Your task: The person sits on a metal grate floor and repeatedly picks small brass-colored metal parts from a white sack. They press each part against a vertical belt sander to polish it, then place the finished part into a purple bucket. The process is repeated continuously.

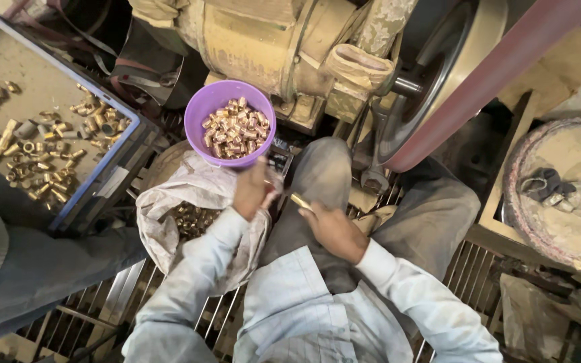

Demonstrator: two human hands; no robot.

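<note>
My left hand (252, 189) grips the near rim of a purple plastic bowl (196, 111) filled with several small brass fittings (235, 128), held just above my left knee. My right hand (331, 228) rests on my lap with its fingers closed on a single brass piece (300, 200) that pokes out toward the left hand. Below the bowl lies a crumpled white sack (189, 188) with more brass parts (189, 218) showing in its opening.
A blue-rimmed tray (112, 171) at the left holds scattered brass fittings. A dusty motor (270, 40) and a belt wheel with a reddish belt (499, 74) stand straight ahead. A round dusty pan (559, 188) sits at the right. A metal grate (458, 269) lies underfoot.
</note>
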